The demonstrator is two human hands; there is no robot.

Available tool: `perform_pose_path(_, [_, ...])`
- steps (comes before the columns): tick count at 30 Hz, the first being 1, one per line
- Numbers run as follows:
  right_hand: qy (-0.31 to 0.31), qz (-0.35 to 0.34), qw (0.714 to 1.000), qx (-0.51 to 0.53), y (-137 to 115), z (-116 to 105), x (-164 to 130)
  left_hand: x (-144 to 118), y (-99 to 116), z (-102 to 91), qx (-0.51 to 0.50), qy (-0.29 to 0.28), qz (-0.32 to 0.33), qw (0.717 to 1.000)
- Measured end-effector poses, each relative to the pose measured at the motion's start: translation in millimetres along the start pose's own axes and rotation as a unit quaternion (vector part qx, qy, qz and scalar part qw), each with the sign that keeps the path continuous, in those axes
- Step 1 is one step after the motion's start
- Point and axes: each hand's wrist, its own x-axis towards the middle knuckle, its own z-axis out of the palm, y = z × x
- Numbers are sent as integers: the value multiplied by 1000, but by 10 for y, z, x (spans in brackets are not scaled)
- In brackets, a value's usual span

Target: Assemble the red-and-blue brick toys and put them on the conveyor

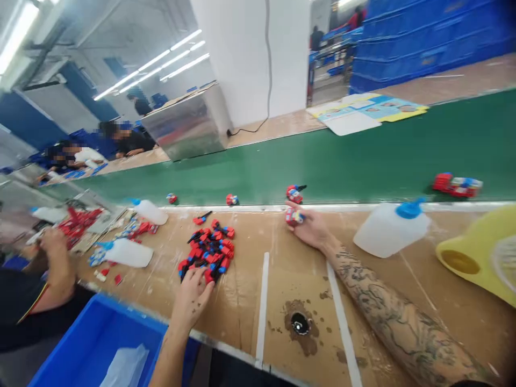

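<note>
My left hand [192,294] rests its fingertips on the near edge of a pile of small red, black and blue toy parts [210,249] on the brown worktable [282,279]. My right hand [308,226] is stretched toward the table's far edge and holds a small red and blue assembled toy [294,216] just short of the green conveyor belt [363,161]. Assembled toys [295,193] lie spaced out along the belt, with a larger one [457,185] at the right.
A white squeeze bottle with a blue cap [389,228] lies right of my right hand, next to a yellow object [479,252]. A co-worker's hand [54,244] works at the left among more bottles [129,252]. A blue bin [92,344] sits below the table.
</note>
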Motion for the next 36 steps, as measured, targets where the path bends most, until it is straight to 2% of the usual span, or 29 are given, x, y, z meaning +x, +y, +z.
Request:
perform_pose_path(2, [10, 9, 1000, -11, 26, 42, -13, -88, 61, 93, -9, 12, -7, 1000])
perform_pose_path(6, [35, 23, 995, -87, 64, 99, -213, -37, 162, 183, 2, 16, -45, 999])
perform_pose_path(9, [41, 19, 994, -102, 71, 99, -474, 41, 110, 194, -29, 13, -32, 999])
perform_pose_path(12, [40, 29, 995, -85, 76, 115, -756, 132, 0, 165, -96, -42, -16, 994])
perform_pose_path(14, [38, 32, 996, -67, 96, 155, -929, 184, -51, 125, -124, -69, -29, 989])
perform_pose_path(17, [29, 34, 998, -54, 149, 228, -1126, 188, -68, 60, -159, -51, -87, 982])
perform_pose_path(19, [9, 53, 997, -47, 188, 245, -1197, 118, -36, 32, -246, -60, -148, 956])
perform_pose_path(20, [-4, 68, 997, -40, 204, 237, -1212, 64, -7, 25, -311, -68, -178, 931])
perform_pose_path(23, [-36, 99, 994, -13, 232, 156, -1195, -106, 140, 47, -519, -61, -231, 820])
perform_pose_path(25, [-38, 92, 995, 2, 238, 86, -1159, -170, 279, 100, -591, -37, -242, 768])
perform_pose_path(26, [-37, 83, 996, 9, 238, 55, -1142, -178, 357, 136, -602, -30, -245, 760])
perform_pose_path(30, [-30, 61, 997, 33, 240, 5, -1102, -98, 694, 271, -583, -51, -246, 772])
perform_pose_path(34, [3, 50, 996, 68, 234, 30, -1085, -31, 979, 267, -600, -157, -184, 763])
perform_pose_path(36, [22, 45, 996, 79, 230, 38, -1076, -32, 1081, 234, -580, -192, -151, 778])
